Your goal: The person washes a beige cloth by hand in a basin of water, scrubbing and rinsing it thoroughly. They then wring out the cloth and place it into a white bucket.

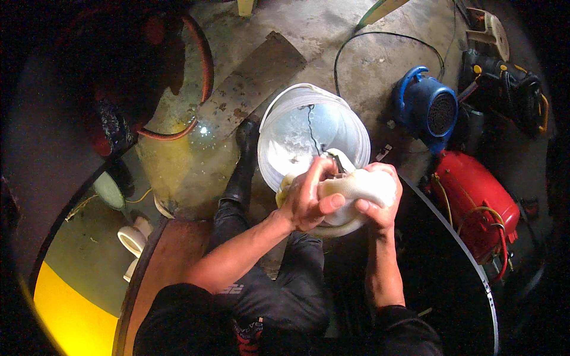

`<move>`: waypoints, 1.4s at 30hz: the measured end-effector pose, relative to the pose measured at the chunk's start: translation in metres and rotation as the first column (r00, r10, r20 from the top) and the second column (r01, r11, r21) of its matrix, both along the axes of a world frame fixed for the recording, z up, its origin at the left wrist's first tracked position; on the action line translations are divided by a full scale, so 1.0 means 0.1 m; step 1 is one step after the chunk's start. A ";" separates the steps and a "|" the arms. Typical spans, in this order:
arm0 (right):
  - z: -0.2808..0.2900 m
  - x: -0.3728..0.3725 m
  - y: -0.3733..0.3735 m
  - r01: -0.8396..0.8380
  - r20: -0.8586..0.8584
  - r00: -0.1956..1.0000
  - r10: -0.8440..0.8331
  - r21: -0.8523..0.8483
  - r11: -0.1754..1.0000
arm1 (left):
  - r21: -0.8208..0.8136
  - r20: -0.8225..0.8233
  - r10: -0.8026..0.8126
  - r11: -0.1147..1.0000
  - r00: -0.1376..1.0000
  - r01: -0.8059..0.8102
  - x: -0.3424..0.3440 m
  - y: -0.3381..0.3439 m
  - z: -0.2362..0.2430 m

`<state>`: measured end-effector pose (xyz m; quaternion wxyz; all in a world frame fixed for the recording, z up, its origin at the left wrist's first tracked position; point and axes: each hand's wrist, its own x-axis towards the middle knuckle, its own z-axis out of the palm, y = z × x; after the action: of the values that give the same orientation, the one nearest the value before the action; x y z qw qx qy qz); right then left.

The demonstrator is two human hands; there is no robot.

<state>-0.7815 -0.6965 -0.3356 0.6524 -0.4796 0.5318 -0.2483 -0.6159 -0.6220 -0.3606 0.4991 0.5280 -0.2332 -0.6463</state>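
Over the near rim of a white plastic bucket (354, 127), both my hands are closed on a bulky white bundle (363, 186). It looks wet and soft, with rounded folds, but I cannot make out its exact kind. My left hand (307, 200) grips its left side with the thumb across the front. On the right side, my right hand (383, 204) wraps round it, thumb pointing inward. A thin dark cord (312, 126) runs down inside the bucket toward my hands. Pale, foamy-looking liquid (291, 151) shows inside the bucket; my hands hide its near part.
A blue blower (428, 107) stands to the right, with a red tank (478, 199) nearer me. Behind lies a black cable (389, 34). At the left, an orange ribbed hose (206, 62) curves over the wet floor by a flat board (255, 77). My black boot (240, 172) is beside the bucket.
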 end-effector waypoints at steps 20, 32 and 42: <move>0.02 0.23 -0.09 0.028 0.147 0.988 -0.038 0.074 0.997 | -0.241 0.527 0.106 0.970 0.843 0.029 -0.11 -0.17 0.02; 0.16 0.21 -0.08 -0.555 -0.286 0.832 0.475 -0.452 0.699 | 0.185 0.412 0.240 0.922 0.879 -0.339 0.14 0.26 -0.56; 0.46 0.65 -0.26 -0.535 -0.123 0.682 0.721 -0.757 0.376 | 0.223 -0.926 0.154 0.960 0.345 0.169 0.18 0.25 -0.75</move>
<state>-0.7167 -0.7227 -0.2891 0.4963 -0.8345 0.0780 -0.2262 -0.5983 -0.5972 -0.4355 0.4591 0.1261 0.1859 -0.8595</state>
